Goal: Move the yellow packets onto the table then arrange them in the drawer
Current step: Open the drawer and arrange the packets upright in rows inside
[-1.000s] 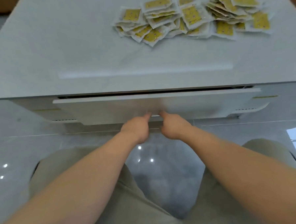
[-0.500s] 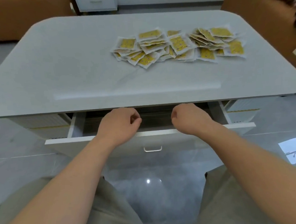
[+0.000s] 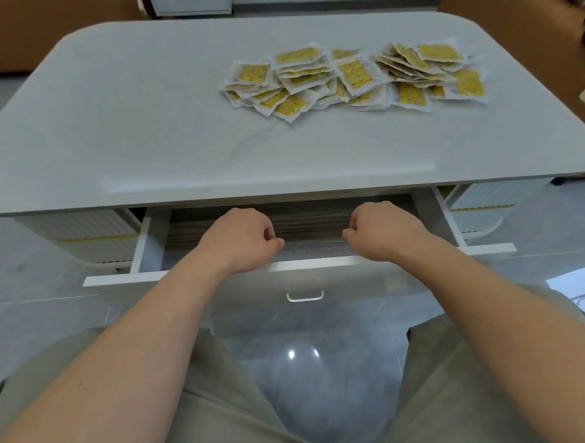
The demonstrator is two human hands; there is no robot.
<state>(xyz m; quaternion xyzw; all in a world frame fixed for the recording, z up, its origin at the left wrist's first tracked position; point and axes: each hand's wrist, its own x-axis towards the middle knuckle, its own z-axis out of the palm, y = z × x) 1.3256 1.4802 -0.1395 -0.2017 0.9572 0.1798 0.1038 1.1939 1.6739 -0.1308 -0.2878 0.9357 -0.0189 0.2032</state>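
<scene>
A heap of several yellow packets (image 3: pixel 351 77) with white edges lies on the far right part of the white table (image 3: pixel 137 128). Under the table's front edge the white drawer (image 3: pixel 118 280) stands pulled out; its grey wood-grain bottom shows no packets. My left hand (image 3: pixel 239 239) and my right hand (image 3: pixel 385 231) hover side by side over the drawer's front part. Their fingers are curled into loose fists and hold nothing. The metal drawer handle (image 3: pixel 305 296) sits below, between my forearms.
My knees in beige trousers (image 3: pixel 198 395) are below the drawer, over a glossy grey floor. A brown sofa (image 3: pixel 517 16) flanks the table at the right and another brown piece at the far left. A white cabinet (image 3: pixel 191 1) stands beyond the table.
Both hands pulled the drawer out by its handle, then let go and rose above the drawer's front. Over the last half second they barely moved.
</scene>
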